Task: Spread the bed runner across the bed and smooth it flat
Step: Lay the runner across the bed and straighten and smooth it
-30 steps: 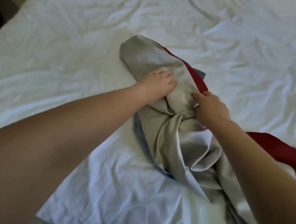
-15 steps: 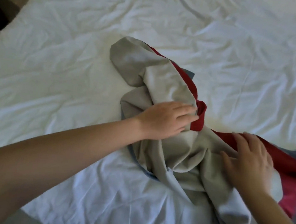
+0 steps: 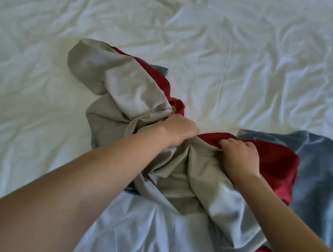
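The bed runner (image 3: 128,93) lies bunched and twisted on the white bed (image 3: 249,62). Its grey backing faces up, with red and blue-grey sides showing at the folds and spreading flat toward the right edge. My left hand (image 3: 178,130) is closed in a fist on a gathered fold at the middle of the heap. My right hand (image 3: 240,155) sits just to its right, fingers curled into the grey cloth at the red border. The lower right part of the runner trails out of view.
Wrinkled white sheet surrounds the runner on the left, far side and near side. The blue-grey face of the runner (image 3: 323,181) covers the right edge of the view. My two forearms cross the lower half of the frame.
My left hand went from lying flat on the cloth to gripping a fold. My right hand moved up and left and curled into the cloth. More blue-grey cloth now shows at right.
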